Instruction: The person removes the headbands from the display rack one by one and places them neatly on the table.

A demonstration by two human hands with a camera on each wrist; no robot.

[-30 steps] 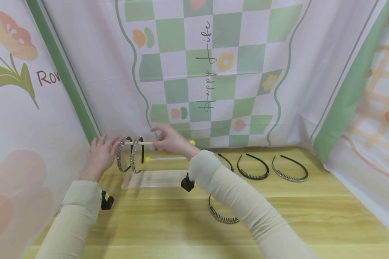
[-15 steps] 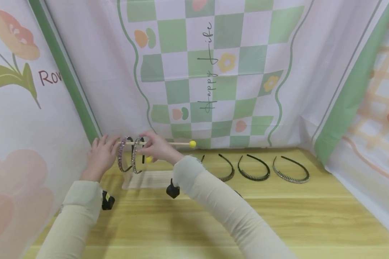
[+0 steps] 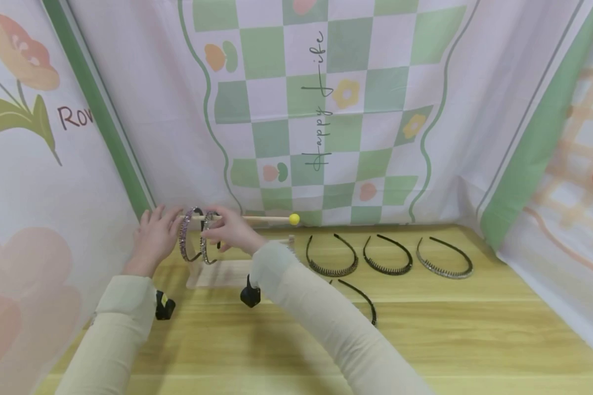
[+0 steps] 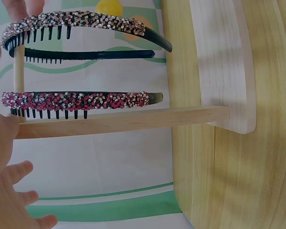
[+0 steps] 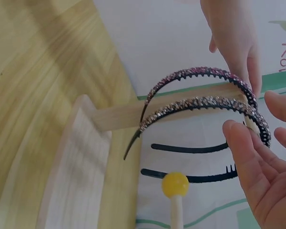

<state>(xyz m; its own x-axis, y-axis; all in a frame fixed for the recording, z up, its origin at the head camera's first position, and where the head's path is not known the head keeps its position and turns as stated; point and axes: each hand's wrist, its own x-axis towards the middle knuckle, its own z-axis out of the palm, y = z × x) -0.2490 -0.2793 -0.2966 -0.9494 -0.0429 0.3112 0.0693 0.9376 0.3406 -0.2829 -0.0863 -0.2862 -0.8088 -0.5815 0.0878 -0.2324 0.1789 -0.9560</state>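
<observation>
Two rhinestone headbands hang on the upper rod [image 3: 272,219] of a wooden stand [image 4: 124,123]. The pink-purple headband [image 4: 76,100] is close to the stand's upright; the silvery headband [image 5: 195,103] hangs a little further along the rod. My left hand [image 3: 153,238] touches the top of the upright, its fingers spread. Beside the silvery headband is my right hand [image 3: 234,229], with fingers extended on both sides of the band and no clear pinch visible. In the right wrist view, a yellow ball [image 5: 175,185] tips a rod in front of the headbands.
Several dark toothed headbands lie on the wooden table [image 3: 449,329]: one headband [image 3: 333,271] near the stand, another headband [image 3: 387,270] beside it, and a glittery headband [image 3: 445,272] further right. The right sleeve partly covers a nearer headband [image 3: 368,304]. A printed curtain [image 3: 257,99] stands behind.
My right hand has moved left along the upper rod to the silvery headband, uncovering the rod's yellow ball end. My left hand has stayed at the upright.
</observation>
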